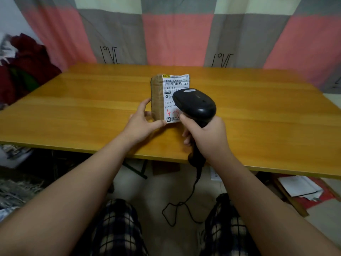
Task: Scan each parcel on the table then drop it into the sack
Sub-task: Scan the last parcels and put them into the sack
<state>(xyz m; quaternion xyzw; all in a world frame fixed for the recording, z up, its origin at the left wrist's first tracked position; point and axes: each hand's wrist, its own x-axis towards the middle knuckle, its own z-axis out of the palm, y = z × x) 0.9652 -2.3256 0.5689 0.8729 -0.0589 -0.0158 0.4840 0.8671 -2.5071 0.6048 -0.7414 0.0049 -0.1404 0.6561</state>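
A small brown cardboard parcel (pixel 157 97) with a white shipping label facing me is held tilted up above the wooden table (pixel 92 100). My left hand (pixel 142 122) grips its lower left corner, thumb under the label's edge and fingers on the side. My right hand (pixel 204 137) grips the handle of a black barcode scanner (pixel 195 106), whose head sits right in front of the label and hides its right part. The scanner's cable hangs down between my knees. No sack is in view.
A patchwork curtain hangs behind the table. Dark red clothing (pixel 27 61) is piled at the far left. Papers and a red sheet (pixel 302 187) lie on the floor under the table's right side, and clutter lies on the floor at the left.
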